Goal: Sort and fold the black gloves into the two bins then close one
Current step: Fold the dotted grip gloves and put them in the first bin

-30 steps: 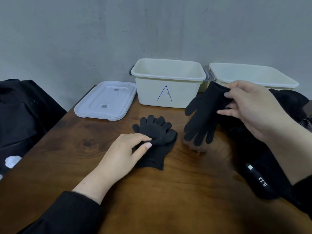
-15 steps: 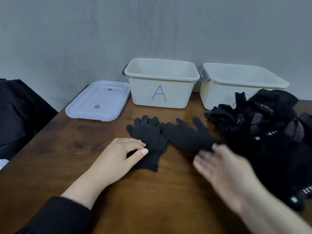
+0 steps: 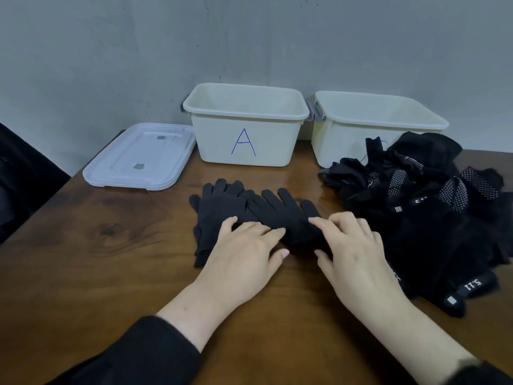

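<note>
Two plain black gloves lie side by side on the wooden table: the left glove (image 3: 219,209) and, overlapping its edge, the right glove (image 3: 283,212), fingers pointing away from me. My left hand (image 3: 244,254) rests flat on the cuffs of both, fingers spread. My right hand (image 3: 352,245) touches the right glove's cuff edge with loosely bent fingers. A cream bin marked A (image 3: 245,134) stands open behind them, with a second cream bin (image 3: 377,120) to its right. A heap of black gloves with dotted palms (image 3: 433,207) lies at the right.
A white bin lid (image 3: 141,157) lies flat left of bin A. Dark fabric (image 3: 22,173) sits past the table's left edge. A grey wall runs close behind the bins.
My right hand brought the glove down from the air, laid it beside the first one, and now touches its cuff. My left hand slid right onto both cuffs.
</note>
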Tool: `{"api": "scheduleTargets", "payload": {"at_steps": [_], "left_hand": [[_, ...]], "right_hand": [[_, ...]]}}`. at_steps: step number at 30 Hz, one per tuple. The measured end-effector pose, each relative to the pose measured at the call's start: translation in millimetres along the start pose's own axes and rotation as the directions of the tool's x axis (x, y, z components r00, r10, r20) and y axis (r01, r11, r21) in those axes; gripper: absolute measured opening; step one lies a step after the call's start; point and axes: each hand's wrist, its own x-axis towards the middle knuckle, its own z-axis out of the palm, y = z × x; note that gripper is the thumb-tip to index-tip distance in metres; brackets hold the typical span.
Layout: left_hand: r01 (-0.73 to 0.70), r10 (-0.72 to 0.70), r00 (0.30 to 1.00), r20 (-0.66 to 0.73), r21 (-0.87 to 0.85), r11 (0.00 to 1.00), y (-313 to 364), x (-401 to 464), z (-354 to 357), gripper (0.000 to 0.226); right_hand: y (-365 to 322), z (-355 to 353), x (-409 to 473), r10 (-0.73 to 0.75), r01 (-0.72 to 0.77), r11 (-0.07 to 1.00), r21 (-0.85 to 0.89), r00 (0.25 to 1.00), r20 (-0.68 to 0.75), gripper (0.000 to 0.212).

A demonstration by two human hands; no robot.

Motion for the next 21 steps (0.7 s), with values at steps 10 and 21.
{"api": "scheduleTargets", "payload": {"at_steps": [10,21], "left_hand": [[0.046,-0.049,0.998,0.036,0.087,0.995,7,17,11,0.043],[-0.043,0.041,0.998,-0.037,-0.058,0.997,-1,25,12,0.035]], "right_hand": [[11,3,18,-0.185,0.182,0.983,0.037,0.977,0.108,0.01],[8,-46,21,-0.206,0.176,0.976,0.126,0.932,0.3,0.045]]}}
